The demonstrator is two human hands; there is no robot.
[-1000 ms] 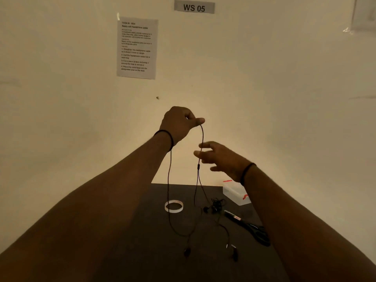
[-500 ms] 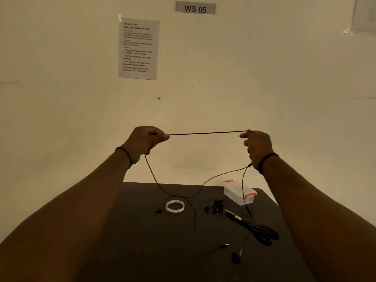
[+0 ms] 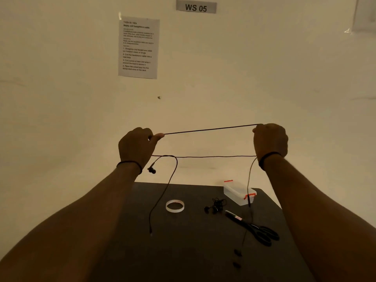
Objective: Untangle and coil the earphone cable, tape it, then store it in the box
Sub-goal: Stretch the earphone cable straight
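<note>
A thin black earphone cable (image 3: pixel 209 129) is stretched taut between my two raised hands. My left hand (image 3: pixel 138 147) pinches it between thumb and fingers; my right hand (image 3: pixel 270 140) grips its other end. A second strand runs level below, from wrist to wrist. An earbud (image 3: pixel 151 169) dangles under my left wrist, and loose ends hang down on both sides to the table. The clear plastic box (image 3: pixel 239 193) with orange clips stands at the back right of the black table (image 3: pixel 183 251). A roll of clear tape (image 3: pixel 175 205) lies mid-table.
Another tangled black earphone (image 3: pixel 215 206) lies between the tape and the box. Black scissors (image 3: pixel 256 228) lie right of centre. A printed instruction sheet (image 3: pixel 138 47) and a "WS 05" sign (image 3: pixel 196 7) hang on the wall behind.
My hands went from close together to wide apart, pulling the cable tight. Since half a second ago the slack lower strand has drawn level and an earbud has lifted off the table.
</note>
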